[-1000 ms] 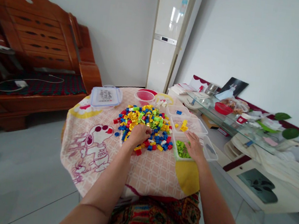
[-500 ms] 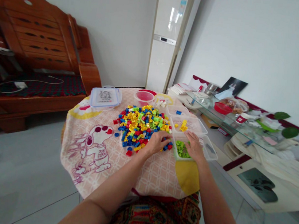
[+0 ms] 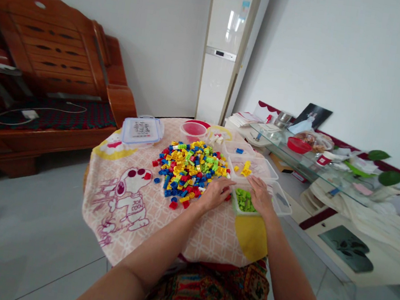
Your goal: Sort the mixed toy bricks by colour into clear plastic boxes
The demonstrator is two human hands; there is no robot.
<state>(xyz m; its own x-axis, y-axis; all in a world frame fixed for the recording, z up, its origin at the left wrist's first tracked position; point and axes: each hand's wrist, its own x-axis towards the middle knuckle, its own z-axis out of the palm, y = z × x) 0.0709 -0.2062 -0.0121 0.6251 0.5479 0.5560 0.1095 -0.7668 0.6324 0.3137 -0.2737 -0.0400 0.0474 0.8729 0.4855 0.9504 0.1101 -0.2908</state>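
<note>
A mixed heap of toy building bricks [image 3: 190, 166] in red, yellow, blue and green covers the middle of the cloth-covered round table. At the heap's right edge is my left hand [image 3: 216, 194], fingers drawn together and pointing at the near clear plastic box [image 3: 246, 213]. Whatever its fingertips pinch is too small to make out. Light green bricks [image 3: 243, 200] lie inside that box. My right hand [image 3: 261, 197] rests over the box's right side with its fingers stretched out, and no brick shows in it.
Behind the near box, one clear box holds yellow bricks [image 3: 246, 168] and another holds a blue brick [image 3: 239, 151]. A pink bowl [image 3: 193, 130] and a lidded box [image 3: 142, 131] stand farther back. A glass shelf [image 3: 315, 171] with clutter lies right.
My left hand has shifted slightly right, from the heap to the near box's left edge. A red and a yellow brick at the heap's near edge now show apart. My right hand stays put.
</note>
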